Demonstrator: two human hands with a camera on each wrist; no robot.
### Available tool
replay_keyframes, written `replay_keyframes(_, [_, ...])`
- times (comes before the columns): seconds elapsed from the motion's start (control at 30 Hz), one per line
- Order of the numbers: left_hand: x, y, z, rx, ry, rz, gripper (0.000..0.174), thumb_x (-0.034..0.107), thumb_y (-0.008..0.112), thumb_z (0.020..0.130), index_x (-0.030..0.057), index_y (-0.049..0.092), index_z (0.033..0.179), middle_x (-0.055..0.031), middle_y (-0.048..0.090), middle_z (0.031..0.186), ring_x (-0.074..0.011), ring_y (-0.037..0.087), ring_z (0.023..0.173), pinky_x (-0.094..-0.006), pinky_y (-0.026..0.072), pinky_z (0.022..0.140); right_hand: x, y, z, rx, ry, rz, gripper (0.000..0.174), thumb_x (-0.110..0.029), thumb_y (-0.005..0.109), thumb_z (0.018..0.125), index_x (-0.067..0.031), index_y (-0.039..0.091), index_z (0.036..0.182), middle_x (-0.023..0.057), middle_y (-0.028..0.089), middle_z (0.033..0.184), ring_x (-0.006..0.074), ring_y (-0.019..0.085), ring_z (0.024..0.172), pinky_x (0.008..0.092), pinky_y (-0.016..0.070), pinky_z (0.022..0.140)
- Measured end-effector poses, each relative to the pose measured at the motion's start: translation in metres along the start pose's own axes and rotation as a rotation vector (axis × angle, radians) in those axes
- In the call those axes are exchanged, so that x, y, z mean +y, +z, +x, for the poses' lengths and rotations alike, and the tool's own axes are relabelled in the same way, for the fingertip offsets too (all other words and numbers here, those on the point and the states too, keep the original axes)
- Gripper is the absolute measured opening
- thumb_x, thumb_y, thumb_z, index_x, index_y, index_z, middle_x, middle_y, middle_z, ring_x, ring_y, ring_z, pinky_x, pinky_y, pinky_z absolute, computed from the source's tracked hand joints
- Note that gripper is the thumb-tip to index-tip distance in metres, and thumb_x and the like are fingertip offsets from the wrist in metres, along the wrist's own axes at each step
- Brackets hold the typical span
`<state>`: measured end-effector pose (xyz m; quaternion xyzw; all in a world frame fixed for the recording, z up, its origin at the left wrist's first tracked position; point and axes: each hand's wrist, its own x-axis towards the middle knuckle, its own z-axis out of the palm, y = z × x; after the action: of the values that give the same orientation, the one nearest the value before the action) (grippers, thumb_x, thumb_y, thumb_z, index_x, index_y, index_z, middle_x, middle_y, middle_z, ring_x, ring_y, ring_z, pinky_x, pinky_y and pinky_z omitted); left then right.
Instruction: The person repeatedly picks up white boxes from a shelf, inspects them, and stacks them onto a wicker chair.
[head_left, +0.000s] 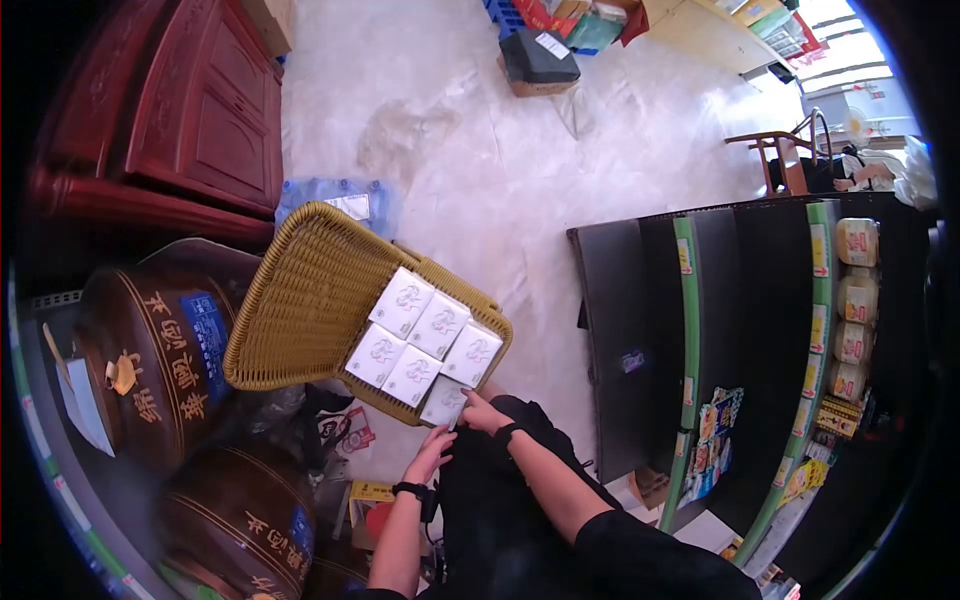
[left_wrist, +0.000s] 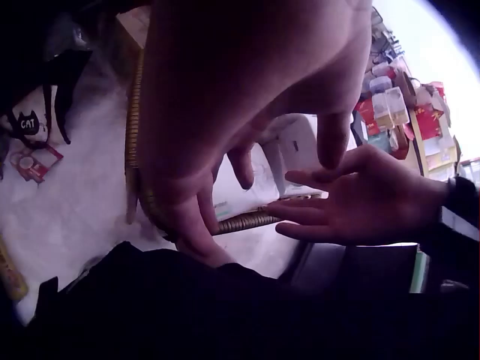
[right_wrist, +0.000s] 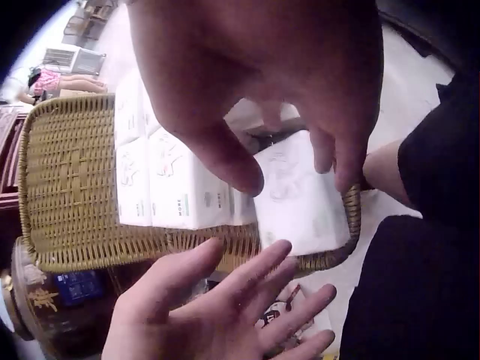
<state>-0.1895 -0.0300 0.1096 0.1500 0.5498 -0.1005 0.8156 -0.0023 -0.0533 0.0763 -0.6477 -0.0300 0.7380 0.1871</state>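
White printed packs (head_left: 408,300) lie in rows in a woven basket (head_left: 310,290). At the near end of the basket, the right hand (head_left: 484,413) pinches the nearest white pack (head_left: 443,402) between thumb and fingers. In the right wrist view this pack (right_wrist: 300,202) sits at an angle beside the other packs (right_wrist: 180,180), with the right hand (right_wrist: 277,75) over its top edge. The left hand (head_left: 430,455) is at the basket's near edge; its fingers are spread, palm up, in the right wrist view (right_wrist: 225,315). Whether it touches the pack is unclear.
Large brown jars (head_left: 165,370) stand left of the basket, and a red wooden cabinet (head_left: 215,110) is beyond them. Blue-tinted wrapped bottles (head_left: 340,200) lie behind the basket. Dark shelves with green edges (head_left: 690,350) stand at the right. A dark box (head_left: 540,58) rests on the floor ahead.
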Motion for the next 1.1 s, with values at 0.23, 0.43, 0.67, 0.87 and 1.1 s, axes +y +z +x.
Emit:
replay_keyframes(0.23, [0.027,0.005,0.034,0.058,-0.132,0.141,0.077,0.040,0.068,0.078,0.0173,0.034,0.143,-0.0144,0.042,0.137,-0.0308,0.035,0.130,-0.0496,0.0309,0.103,-0.007,-0.032,-0.004,-0.042,0.033,-0.544,0.044,-0.016,0.060,0.074,-0.0065,0.063,0.117,0.0092,0.066,0.092,0.0210,0.062,0.075,0.0343,0.0510,0.066])
replay_keyframes(0.43, [0.038,0.018,0.039,0.064,-0.160,0.154,0.080,0.041,0.065,0.080,0.0166,0.028,0.147,-0.0140,0.038,0.143,-0.0349,0.028,0.135,-0.0498,0.0289,0.104,-0.053,-0.062,-0.021,0.127,0.001,-0.159,0.033,-0.019,0.059,0.072,-0.0028,0.065,0.100,0.0079,0.066,0.082,0.0169,0.061,0.069,0.0301,0.0489,0.059])
replay_keyframes(0.67, [0.025,-0.011,0.048,0.027,-0.097,0.320,0.062,0.040,0.066,0.080,0.0120,0.050,0.133,-0.0078,0.058,0.109,-0.0189,0.053,0.097,-0.0364,0.0436,0.079,-0.051,-0.061,-0.024,0.305,-0.186,-0.404,0.032,-0.026,0.061,0.074,-0.0030,0.068,0.095,0.0192,0.069,0.087,0.0326,0.066,0.081,0.0403,0.0509,0.077])
replay_keyframes(0.87, [0.009,-0.056,0.026,0.080,0.216,0.781,0.027,0.024,0.066,0.082,0.0059,0.067,0.101,-0.0022,0.062,0.074,-0.0114,0.056,0.062,-0.0257,0.0430,0.053,-0.017,-0.082,-0.070,0.424,-0.223,-0.551,0.038,-0.033,0.058,0.082,-0.0050,0.067,0.105,0.0197,0.067,0.105,0.0345,0.062,0.101,0.0394,0.0480,0.090])
replay_keyframes(1.1, [0.009,-0.055,-0.047,0.041,0.268,0.862,0.034,0.031,0.060,0.087,0.0077,0.061,0.111,-0.0045,0.065,0.092,-0.0136,0.060,0.076,-0.0283,0.0481,0.064,0.095,-0.118,-0.157,0.649,-0.310,-0.251,0.037,-0.028,0.056,0.078,-0.0053,0.065,0.106,0.0070,0.066,0.075,0.0168,0.062,0.061,0.0322,0.0509,0.057])
